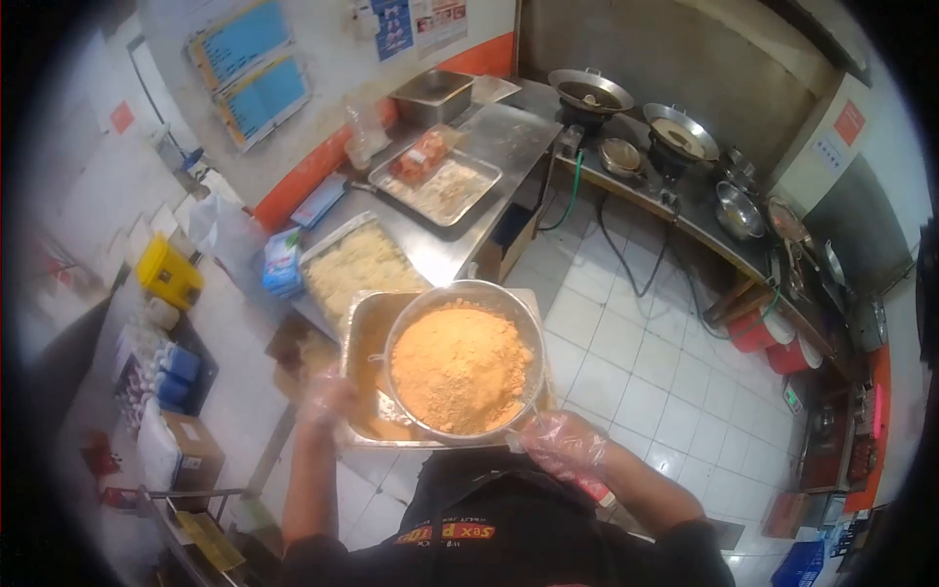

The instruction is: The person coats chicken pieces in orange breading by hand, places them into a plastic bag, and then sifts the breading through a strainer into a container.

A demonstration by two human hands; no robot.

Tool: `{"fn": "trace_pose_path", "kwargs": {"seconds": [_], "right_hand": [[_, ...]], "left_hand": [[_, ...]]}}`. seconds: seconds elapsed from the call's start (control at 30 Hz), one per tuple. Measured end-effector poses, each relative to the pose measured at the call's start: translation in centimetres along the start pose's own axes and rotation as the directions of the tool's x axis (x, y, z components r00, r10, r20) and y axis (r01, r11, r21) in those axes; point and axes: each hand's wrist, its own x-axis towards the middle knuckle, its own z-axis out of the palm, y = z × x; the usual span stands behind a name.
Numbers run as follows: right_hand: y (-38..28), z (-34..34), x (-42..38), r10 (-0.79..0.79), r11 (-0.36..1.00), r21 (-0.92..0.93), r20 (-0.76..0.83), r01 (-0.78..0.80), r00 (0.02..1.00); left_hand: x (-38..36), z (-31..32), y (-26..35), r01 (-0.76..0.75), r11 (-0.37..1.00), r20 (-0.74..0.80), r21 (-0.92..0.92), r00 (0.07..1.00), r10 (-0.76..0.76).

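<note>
Over the metal pan (362,338), the sieve (535,338) holds heaped orange powder (460,362); keep it level and shake gently, so nothing spills over the rim. The right hand's (565,440) gloved fingers close on its edge; the left hand (328,394) blurs beside the pan, its grip unclear. Shirt lettering (460,533) seems to begin "SEX P"; wall posters (394,24) are illegible.

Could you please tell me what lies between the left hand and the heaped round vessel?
Part of the metal pan, with some orange powder in it, as the head view shows.
</note>
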Motion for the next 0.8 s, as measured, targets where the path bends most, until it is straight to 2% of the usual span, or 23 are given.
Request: {"fn": "trace_pose_path", "kwargs": {"seconds": [0.03, 0.07, 0.1, 0.13, 0.17, 0.2, 0.27, 0.3, 0.33, 0.37, 0.4, 0.43, 0.47, 0.53, 0.57, 0.6, 0.67, 0.7, 0.73, 0.8], "right_hand": [[0.2, 0.7, 0.0, 0.022, 0.998, 0.063, -0.048, -0.019, 0.999], [0.5, 1.3, 0.3, 0.045, 0.991, 0.126, -0.093, -0.033, 0.995], [1.3, 1.7, 0.8, 0.039, 0.992, 0.126, -0.102, -0.026, 0.994], [2.4, 2.1, 1.7, -0.044, 0.986, 0.153, -0.143, 0.066, 0.989], [3.3, 2.4, 2.6, -0.124, 0.972, 0.176, -0.185, 0.157, 0.975], [3.8, 2.7, 3.5, -0.123, 0.972, 0.175, -0.19, 0.156, 0.974], [4.8, 2.9, 5.4, -0.122, 0.942, 0.272, -0.274, 0.198, 0.954], [5.1, 2.6, 6.7, -0.143, 0.942, 0.251, -0.294, 0.221, 0.945], [6.1, 1.8, 8.4, -0.142, 0.945, 0.243, -0.299, 0.22, 0.944], [6.9, 0.8, 10.1, -0.168, 0.94, 0.232, -0.318, 0.249, 0.933], [7.7, -0.2, 12.0, -0.203, 0.935, 0.212, -0.337, 0.284, 0.919], [8.7, -1.0, 13.7, -0.286, 0.925, 0.141, -0.348, 0.352, 0.893], [9.5, -1.7, 15.1, -0.293, 0.929, 0.118, -0.349, 0.352, 0.89], [10.4, -3.2, 16.9, -0.345, 0.911, 0.089, -0.372, 0.403, 0.861], [10.8, -3.4, 16.9, -0.359, 0.911, 0.067, -0.356, 0.407, 0.863], [11.0, -3.5, 16.7, -0.383, 0.898, 0.077, -0.351, 0.434, 0.854], [11.6, -3.3, 15.7, -0.409, 0.883, 0.091, -0.329, 0.46, 0.851], [12.1, -3.0, 15.5, -0.436, 0.874, 0.065, -0.332, 0.481, 0.836], [13.0, -2.7, 15.1, -0.46, 0.865, 0.044, -0.331, 0.5, 0.824], [14.2, -2.9, 14.8, -0.504, 0.852, 0.012, -0.251, 0.524, 0.826]], "left_hand": [[-0.7, 1.8, 4.8, 0.141, 0.99, -0.065, -0.017, 0.988, -0.142], [0.2, 2.8, 5.5, 0.129, 0.991, -0.06, -0.019, 0.99, -0.13], [0.9, 3.5, 5.7, 0.135, 0.989, -0.078, 0.055, 0.988, -0.131], [1.4, 3.7, 5.3, 0.141, 0.982, -0.098, 0.127, 0.987, -0.129], [2.9, 3.9, 2.7, 0.141, 0.99, -0.071, 0.02, 0.988, -0.139], [3.0, 4.3, 2.8, 0.14, 0.99, -0.066, 0.016, 0.988, -0.139], [3.0, 6.0, 3.4, 0.184, 0.965, -0.118, 0.189, 0.979, -0.164], [5.2, 6.4, -2.5, -0.236, 0.947, -0.051, 0.219, 0.966, 0.252], [5.1, 7.8, -3.4, -0.236, 0.949, -0.054, 0.21, 0.966, 0.252], [5.4, 9.8, -4.1, -0.124, 0.992, -0.122, -0.003, 0.985, 0.122], [5.5, 12.0, -3.9, -0.024, 0.974, -0.162, -0.227, 0.987, -0.013], [4.2, 14.2, -2.6, -0.027, 0.878, -0.22, -0.479, 0.971, -0.089], [4.2, 16.0, -3.6, -0.038, 0.867, -0.226, -0.497, 0.97, -0.087], [3.7, 19.0, -4.8, -0.168, 0.769, -0.256, -0.617, 0.967, 0.006], [3.2, 19.7, -4.7, -0.116, 0.802, -0.261, -0.586, 0.964, -0.052], [2.6, 20.4, -4.2, -0.141, 0.794, -0.287, -0.591, 0.957, -0.044], [0.7, 22.1, -3.3, -0.194, 0.875, -0.435, -0.443, 0.9, -0.021], [-0.4, 22.8, -3.4, -0.207, 0.792, -0.445, -0.575, 0.891, -0.09], [-1.6, 23.7, -4.1, -0.206, 0.795, -0.464, -0.57, 0.88, -0.105], [-2.4, 25.4, -4.4, -0.364, 0.6, -0.525, -0.713, 0.844, -0.112]]}}
